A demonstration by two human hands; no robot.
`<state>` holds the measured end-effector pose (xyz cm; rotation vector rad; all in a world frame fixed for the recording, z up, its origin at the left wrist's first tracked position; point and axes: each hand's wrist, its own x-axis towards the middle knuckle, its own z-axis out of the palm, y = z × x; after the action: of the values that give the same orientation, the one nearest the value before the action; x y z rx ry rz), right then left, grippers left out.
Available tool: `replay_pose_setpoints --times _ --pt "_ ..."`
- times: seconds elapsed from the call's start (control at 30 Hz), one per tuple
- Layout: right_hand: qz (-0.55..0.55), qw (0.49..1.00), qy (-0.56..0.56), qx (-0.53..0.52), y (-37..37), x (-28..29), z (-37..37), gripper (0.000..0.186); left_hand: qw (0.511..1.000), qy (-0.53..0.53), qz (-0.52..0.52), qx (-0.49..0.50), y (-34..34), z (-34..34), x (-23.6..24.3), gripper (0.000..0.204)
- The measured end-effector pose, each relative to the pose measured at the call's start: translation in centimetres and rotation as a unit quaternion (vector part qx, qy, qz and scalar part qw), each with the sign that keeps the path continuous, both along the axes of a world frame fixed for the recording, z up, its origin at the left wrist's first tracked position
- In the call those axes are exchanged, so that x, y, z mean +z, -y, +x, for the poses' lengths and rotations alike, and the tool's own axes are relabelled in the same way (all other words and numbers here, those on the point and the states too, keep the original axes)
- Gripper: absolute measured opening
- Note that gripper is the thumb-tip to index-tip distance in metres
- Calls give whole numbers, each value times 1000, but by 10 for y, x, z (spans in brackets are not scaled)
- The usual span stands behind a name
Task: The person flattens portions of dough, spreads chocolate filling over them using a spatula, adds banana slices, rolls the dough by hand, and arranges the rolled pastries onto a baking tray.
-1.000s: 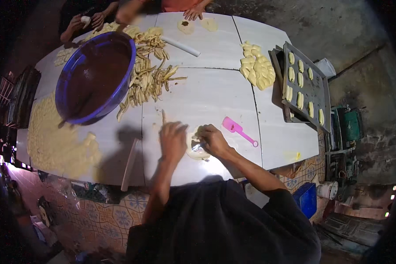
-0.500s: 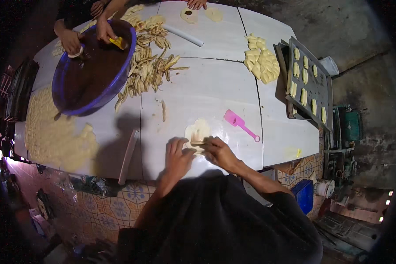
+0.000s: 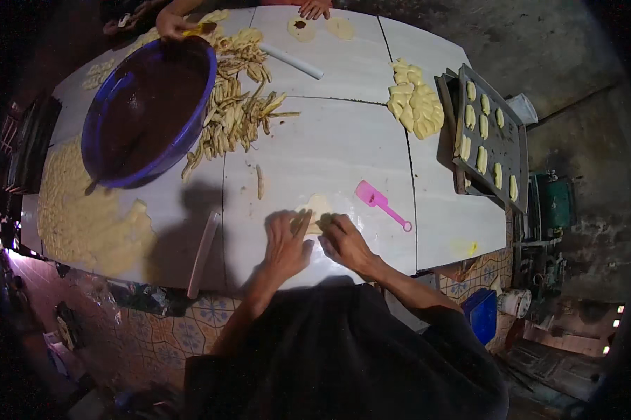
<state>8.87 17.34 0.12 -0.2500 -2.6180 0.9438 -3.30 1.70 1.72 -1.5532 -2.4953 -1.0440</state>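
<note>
A small piece of flattened dough (image 3: 318,204) lies on the white table in front of me, its near part folded over and partly hidden by my fingers. My left hand (image 3: 287,243) grips the dough's left side with bent fingers. On the opposite side, my right hand (image 3: 346,243) pinches the folded edge. Whatever the fold encloses is covered now. A pink plastic scraper (image 3: 380,201) rests to the right of my hands, and a single pale strip like a banana slice (image 3: 260,182) lies beyond them to the left.
A purple basin (image 3: 189,133) of dark brown filling stands at the far left beside a heap of banana-like strips (image 3: 224,115). A co-worker's hand (image 3: 170,25) holds a yellow scraper (image 3: 202,29). Dough pieces (image 3: 417,105) and a tray of filled rolls (image 3: 513,150) are at right.
The dough's near edge has been folded farther over the strips, which no longer show. My left fingers moved onto the dough. The co-worker's hands left the basin, taking the yellow scraper to its far rim.
</note>
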Motion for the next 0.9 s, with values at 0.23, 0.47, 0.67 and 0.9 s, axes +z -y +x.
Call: replay_pose_setpoints --times 0.23,0.47,0.67,0.9 --pt "10 994 -37 -104 -1 -17 -5 28 995 -80 9 63 1 -1 -29 32" --pt "142 969 158 -123 -8 -19 -62 67 976 3 -200 87 -58 -36 -30 69" --pt "-58 987 -13 -148 -63 3 -117 51 988 62 -92 105 -85 -92 -32 67" --pt "-88 995 -35 -7 -36 -4 -60 34 977 201 0 -64 -41 -73 -20 66"
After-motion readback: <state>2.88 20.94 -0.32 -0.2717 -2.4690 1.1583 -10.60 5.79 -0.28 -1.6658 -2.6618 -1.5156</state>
